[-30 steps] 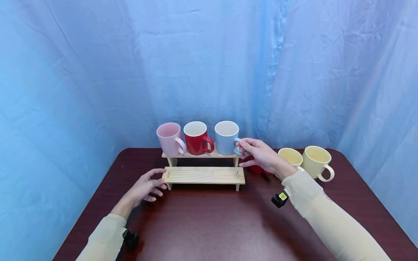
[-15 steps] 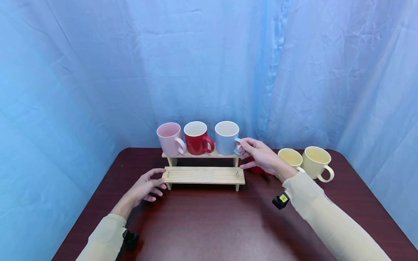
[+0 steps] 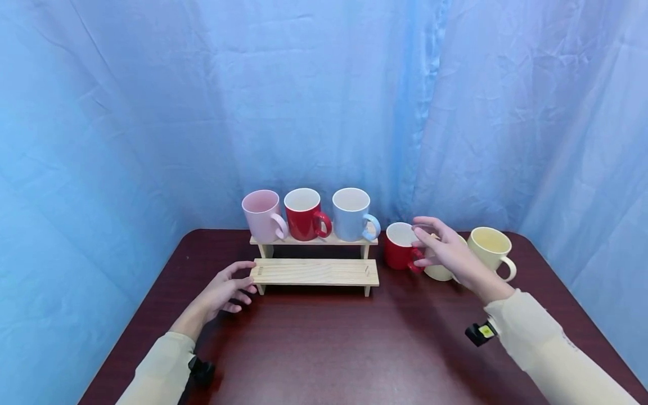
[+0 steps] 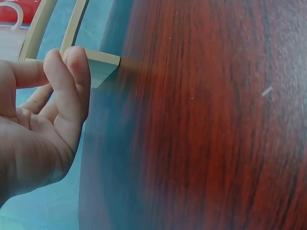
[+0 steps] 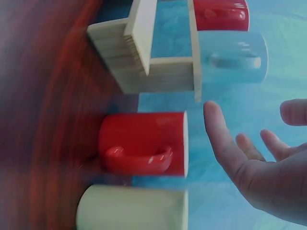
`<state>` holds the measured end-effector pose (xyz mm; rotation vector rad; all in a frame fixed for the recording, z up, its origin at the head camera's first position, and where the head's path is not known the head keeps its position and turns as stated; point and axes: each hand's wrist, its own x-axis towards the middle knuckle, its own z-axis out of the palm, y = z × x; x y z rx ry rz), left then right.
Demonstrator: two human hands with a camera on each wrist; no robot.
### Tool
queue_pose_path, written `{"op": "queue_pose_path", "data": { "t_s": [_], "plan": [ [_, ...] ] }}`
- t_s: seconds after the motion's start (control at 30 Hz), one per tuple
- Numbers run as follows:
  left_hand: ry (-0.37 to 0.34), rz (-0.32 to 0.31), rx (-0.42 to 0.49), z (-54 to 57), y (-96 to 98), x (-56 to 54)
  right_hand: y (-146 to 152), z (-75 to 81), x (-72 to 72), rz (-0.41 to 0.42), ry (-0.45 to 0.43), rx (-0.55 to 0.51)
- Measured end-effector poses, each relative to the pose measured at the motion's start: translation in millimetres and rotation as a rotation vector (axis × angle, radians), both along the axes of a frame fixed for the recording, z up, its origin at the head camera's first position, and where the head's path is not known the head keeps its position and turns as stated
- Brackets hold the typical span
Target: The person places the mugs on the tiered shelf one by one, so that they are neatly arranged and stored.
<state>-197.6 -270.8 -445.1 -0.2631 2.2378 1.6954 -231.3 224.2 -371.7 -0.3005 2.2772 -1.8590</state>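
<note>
A two-tier wooden rack [image 3: 314, 271] stands on the table; its upper board bears a pink mug [image 3: 263, 219], a red mug [image 3: 302, 219] and a light blue mug [image 3: 349, 220]. At the left end of the lower board, my left hand [image 3: 223, 289] touches the rack with thumb and forefinger, its other fingers spread loosely below. My right hand [image 3: 448, 247] hangs in the air with fingers parted and nothing in them. It overlaps the handle side of a second red mug [image 3: 397, 256] and partly hides a yellow mug [image 3: 437, 273]. That red mug stands upright in the right wrist view.
Another yellow mug [image 3: 490, 247] stands farthest right, handle turned outward. The dark red-brown table [image 3: 324, 349] spreads in front of the rack. Blue curtains [image 3: 324, 112] hang close behind and at both sides.
My right hand has let go of the light blue mug's handle and moved right, above the second red mug. The blue mug stays on the upper board. My left hand keeps its place.
</note>
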Motion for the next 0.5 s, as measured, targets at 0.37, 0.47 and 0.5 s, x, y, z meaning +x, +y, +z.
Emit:
{"op": "queue_pose_path", "data": {
  "t_s": [0.37, 0.47, 0.5],
  "plan": [
    [0.001, -0.002, 0.019, -2.1, -0.6, 0.5, 30, -40.6, 21.5, 0.055, -0.063, -0.014],
    [0.000, 0.002, 0.028, -2.4, 0.0, 1.0, 31, -51.2, 24.1, 0.054, -0.106, -0.012],
    [0.000, 0.004, 0.031, -2.3, 0.1, 1.0, 32, -54.1, 24.5, 0.052, -0.118, -0.011]
  ]
}}
